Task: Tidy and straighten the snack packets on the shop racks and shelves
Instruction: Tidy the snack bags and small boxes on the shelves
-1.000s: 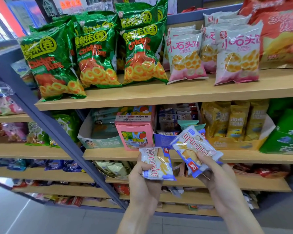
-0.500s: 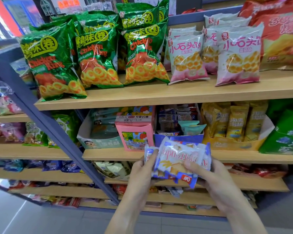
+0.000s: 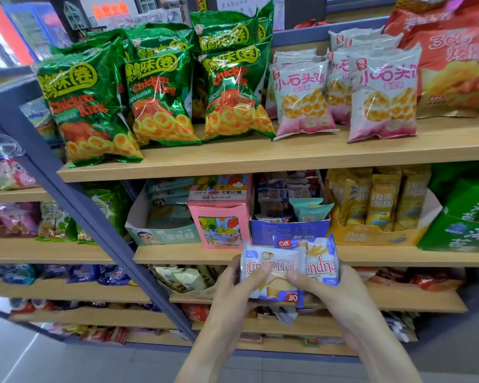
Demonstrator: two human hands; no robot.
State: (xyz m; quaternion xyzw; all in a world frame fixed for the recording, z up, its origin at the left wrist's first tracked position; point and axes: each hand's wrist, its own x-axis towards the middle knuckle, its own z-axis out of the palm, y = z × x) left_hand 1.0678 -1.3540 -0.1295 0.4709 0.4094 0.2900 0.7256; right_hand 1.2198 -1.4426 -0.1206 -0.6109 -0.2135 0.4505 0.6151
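Left hand (image 3: 237,293) and right hand (image 3: 331,295) pinch two stacked blue-white wafer packets (image 3: 286,268) below middle shelf. Square edges, keep grip light, then slot upright into blue display box (image 3: 289,230), beside teal packet (image 3: 310,210).

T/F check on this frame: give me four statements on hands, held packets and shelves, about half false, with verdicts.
1. Both hands hold white-and-blue packets. True: left hand and right hand grip the white-and-blue packets together.
2. The green chicken-ring bags stand on the bottom shelf. False: the green bags stand on the top wooden shelf.
3. A pink candy box sits left of the blue display box. True.
4. The held packets rest inside the blue box. False: they are held in front of it, lower.
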